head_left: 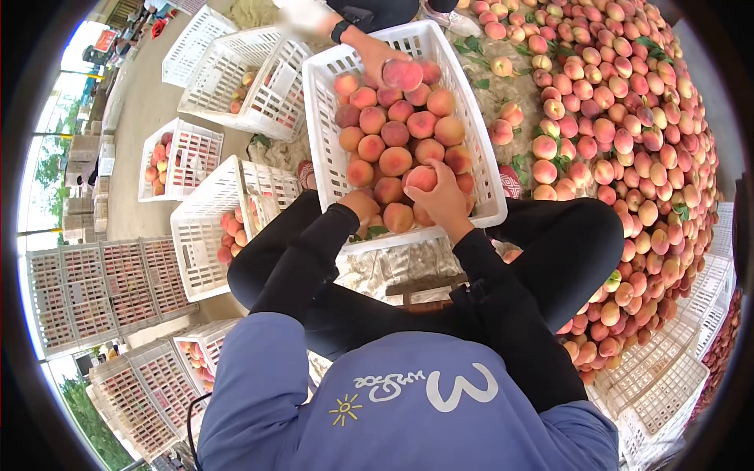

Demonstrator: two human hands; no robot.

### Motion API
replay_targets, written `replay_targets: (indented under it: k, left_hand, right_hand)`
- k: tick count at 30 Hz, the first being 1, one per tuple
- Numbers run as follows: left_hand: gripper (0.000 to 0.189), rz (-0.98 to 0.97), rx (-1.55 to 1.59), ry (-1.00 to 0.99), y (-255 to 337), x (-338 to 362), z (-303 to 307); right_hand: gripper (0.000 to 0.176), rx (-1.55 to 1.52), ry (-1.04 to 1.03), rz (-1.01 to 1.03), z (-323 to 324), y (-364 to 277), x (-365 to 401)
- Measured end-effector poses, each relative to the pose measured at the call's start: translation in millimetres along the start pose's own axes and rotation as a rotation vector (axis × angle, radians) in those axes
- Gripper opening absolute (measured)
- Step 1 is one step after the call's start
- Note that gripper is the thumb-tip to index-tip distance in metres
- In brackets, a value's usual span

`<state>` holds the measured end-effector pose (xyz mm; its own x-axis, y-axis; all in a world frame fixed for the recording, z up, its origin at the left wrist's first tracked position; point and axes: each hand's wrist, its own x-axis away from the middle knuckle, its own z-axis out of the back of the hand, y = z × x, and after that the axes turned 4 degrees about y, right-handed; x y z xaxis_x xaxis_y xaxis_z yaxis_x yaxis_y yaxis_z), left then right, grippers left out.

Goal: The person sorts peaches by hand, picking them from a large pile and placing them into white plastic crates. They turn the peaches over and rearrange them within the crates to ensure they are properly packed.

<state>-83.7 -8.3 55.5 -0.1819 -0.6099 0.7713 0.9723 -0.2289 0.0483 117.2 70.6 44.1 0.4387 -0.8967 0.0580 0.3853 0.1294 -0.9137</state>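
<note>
A white plastic crate [312,118] filled with peaches [395,133] stands in front of my crossed legs. My right hand [444,200] is closed around a peach [422,179] over the crate's near right part. Inside the near left corner, my left hand [361,206] reaches down among the fruit, beside some green leaves [376,231]; its fingers are mostly hidden. At the far end of the same crate, another person's hand [375,55] with a dark wristband holds a peach [402,75].
A large heap of loose peaches [613,141] with leaves covers the floor on the right. More white crates [208,263], some holding peaches, stand at the left. Stacked crates [110,286] rise farther left, and others [656,377] lie at the lower right.
</note>
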Motion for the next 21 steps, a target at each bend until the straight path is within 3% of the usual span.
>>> replay_targets:
  k: [3, 7, 9, 12, 13, 15, 16, 17, 20, 21]
  left_hand:
    - [0.053, -0.024, -0.118, 0.077, -4, -18, -17]
    - [0.06, -0.016, -0.125, 0.239, 3, -4, -28]
    - [0.032, -0.06, -0.325, 0.326, 9, 8, -32]
    - [0.025, -0.015, -0.285, 0.435, 15, 6, -50]
    - [0.016, -0.052, -0.307, 0.515, 14, 6, -54]
    - [0.022, 0.016, -0.345, 0.392, 21, -5, -57]
    - [0.029, 0.081, -0.385, 0.271, 23, -6, -53]
    - [0.029, 0.091, -0.388, 0.274, 21, -1, -50]
    - [0.032, -0.059, -0.343, 0.34, 15, 8, -27]
    - [0.036, -0.061, -0.232, 0.198, 14, 7, -17]
  right_hand:
    - [0.071, -0.004, -0.005, -0.013, 3, -5, 2]
    - [0.071, 0.018, -0.011, -0.012, 1, -3, 0]
    - [0.07, 0.007, -0.001, -0.005, 0, -2, 1]
    - [0.07, -0.017, -0.009, -0.018, 1, -5, 2]
    - [0.07, -0.02, -0.012, -0.021, 2, -8, 2]
    - [0.07, -0.062, -0.121, -0.096, 6, -13, 2]
    - [0.07, -0.064, -0.127, -0.086, 6, -14, 2]
    - [0.07, -0.036, -0.096, -0.058, 5, -14, 3]
    - [0.07, -0.047, -0.027, -0.042, 1, -7, -2]
    - [0.07, -0.082, -0.014, -0.055, 0, -2, 1]
